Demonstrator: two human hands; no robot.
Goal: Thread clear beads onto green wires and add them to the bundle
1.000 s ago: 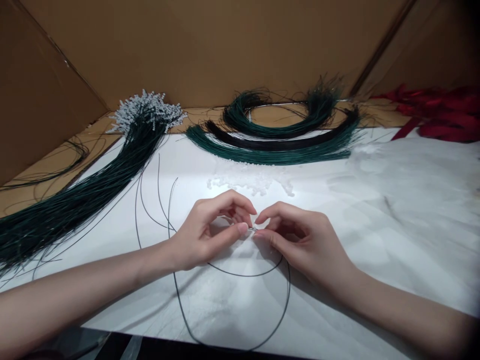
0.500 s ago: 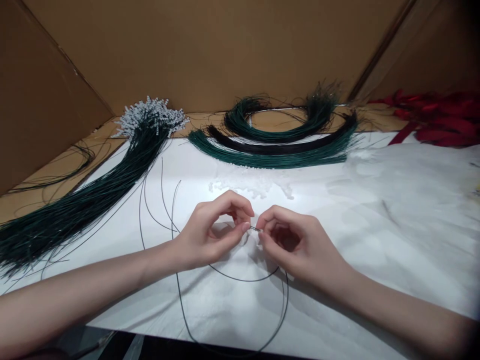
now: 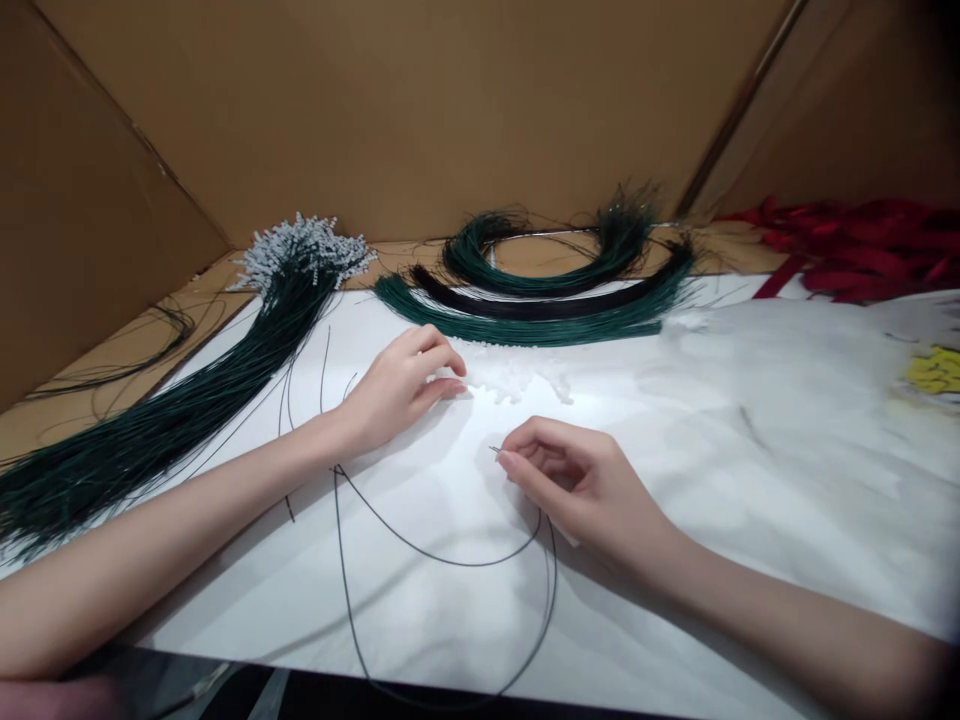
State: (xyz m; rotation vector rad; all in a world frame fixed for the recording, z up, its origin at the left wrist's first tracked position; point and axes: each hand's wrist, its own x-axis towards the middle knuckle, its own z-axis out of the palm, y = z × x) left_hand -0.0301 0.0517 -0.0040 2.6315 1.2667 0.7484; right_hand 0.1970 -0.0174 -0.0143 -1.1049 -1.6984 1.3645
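Note:
My right hand (image 3: 577, 480) pinches the ends of thin dark wires (image 3: 472, 565) between thumb and forefinger. Their short tips stick out to the left of the fingers, and the rest loops down over the white tabletop (image 3: 442, 625) and past its front edge. My left hand (image 3: 412, 385) hovers at the left end of a scatter of small white beads (image 3: 551, 388), thumb and fingers apart. I see nothing in its fingers. A few loose wires lie by the left forearm.
A bundle of green wires (image 3: 225, 365) tipped with pale beads (image 3: 300, 250) lies at the left. Curved bundles of green and black wire (image 3: 540, 305) lie at the back. Red ribbon (image 3: 862, 245) and white sheer material (image 3: 787, 400) are at the right. Cardboard walls (image 3: 420, 110) surround the table.
My left hand has let go of the wire ends and moved up and left to the white beads. The right hand keeps its pinch on the wires.

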